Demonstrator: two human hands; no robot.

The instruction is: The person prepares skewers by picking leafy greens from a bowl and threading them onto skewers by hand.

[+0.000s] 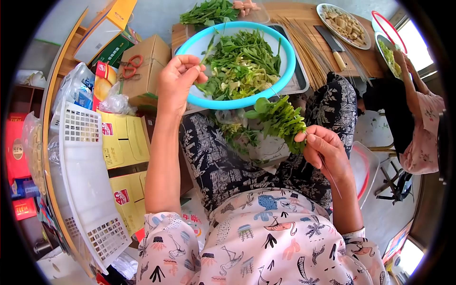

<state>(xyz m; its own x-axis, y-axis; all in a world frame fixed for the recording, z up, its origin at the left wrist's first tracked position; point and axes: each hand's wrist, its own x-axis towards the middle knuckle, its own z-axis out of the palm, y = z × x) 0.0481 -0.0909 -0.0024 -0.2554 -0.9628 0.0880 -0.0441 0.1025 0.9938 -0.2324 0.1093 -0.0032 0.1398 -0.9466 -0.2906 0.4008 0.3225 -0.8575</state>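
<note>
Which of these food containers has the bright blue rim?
The large basin of leafy greens: only its rim is blue; the oval plate by the knife is pale.

Left hand (178,78) farther forward, pinching; right hand (327,149) farther back, pinching; forearms (165,161) bare.

left hand (183,76) pinching green sprig (207,50), right hand (327,148) gripping 1 skewer (331,177) of leaves (280,119), blue-rimmed basin (237,103) of greens (244,59)

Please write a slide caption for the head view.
Left hand pinches a green stem near a blue-rimmed basin; right hand holds leaves on a thin stick.
</note>
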